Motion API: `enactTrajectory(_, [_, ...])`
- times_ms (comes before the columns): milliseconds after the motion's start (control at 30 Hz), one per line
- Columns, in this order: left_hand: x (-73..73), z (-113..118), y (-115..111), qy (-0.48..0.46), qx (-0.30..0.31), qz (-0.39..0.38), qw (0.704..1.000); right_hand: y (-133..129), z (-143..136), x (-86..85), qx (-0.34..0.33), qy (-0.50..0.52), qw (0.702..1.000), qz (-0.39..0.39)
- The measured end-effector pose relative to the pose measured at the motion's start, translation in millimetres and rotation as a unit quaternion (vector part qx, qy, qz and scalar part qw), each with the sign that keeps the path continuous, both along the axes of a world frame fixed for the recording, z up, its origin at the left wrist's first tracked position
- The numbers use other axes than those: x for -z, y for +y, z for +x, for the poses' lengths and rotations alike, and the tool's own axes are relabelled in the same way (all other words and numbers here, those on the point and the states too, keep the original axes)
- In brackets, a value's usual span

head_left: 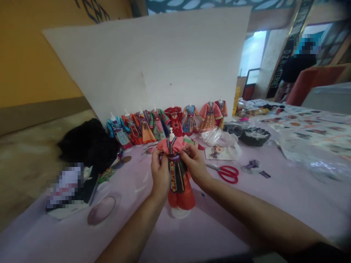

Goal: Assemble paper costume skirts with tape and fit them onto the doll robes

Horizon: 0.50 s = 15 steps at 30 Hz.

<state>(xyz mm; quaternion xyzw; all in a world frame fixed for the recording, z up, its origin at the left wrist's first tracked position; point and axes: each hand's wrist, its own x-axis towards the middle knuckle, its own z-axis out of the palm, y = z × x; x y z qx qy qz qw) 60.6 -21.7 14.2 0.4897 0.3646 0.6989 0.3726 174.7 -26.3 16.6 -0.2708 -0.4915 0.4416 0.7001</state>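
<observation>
A small headless doll in a costume (182,197) stands upright on a round white base (180,213) in front of me. It wears a pink top, a dark patterned apron panel and an orange-red skirt. My left hand (160,170) pinches the left side of its waistband (173,156), fingers partly hidden behind the cloth. On the other side, my right hand (194,160) grips the waist with thumb in front and fingers closed. Red-handled scissors (229,174) lie just right of my right hand.
Several dressed headless dolls (189,117) line up before a white board (153,62). Black cloth (85,144) and a round clear lid (101,210) lie at left. A black bowl (255,136), plastic bags (212,136) and purple scraps (251,165) are at right. A person (298,67) is in the background.
</observation>
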Motion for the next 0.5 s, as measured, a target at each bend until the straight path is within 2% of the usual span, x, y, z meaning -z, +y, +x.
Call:
enactTrajectory(133, [-1.5,-1,-22,0.045,-0.048,0.024,0.998,-24,0,-0.2,0.012,-0.022,0.999,0.026])
enactTrajectory(300, [-11.7,-1,-34,0.068,-0.123,0.096,0.985,-36,-8,-7.4,0.063,-0.054,0.993,0.082])
enactTrajectory(500, [2.1,-16,-57,0.077,-0.129,0.093,0.984,-58,-10,1.0,0.048,-0.119,0.986,0.111])
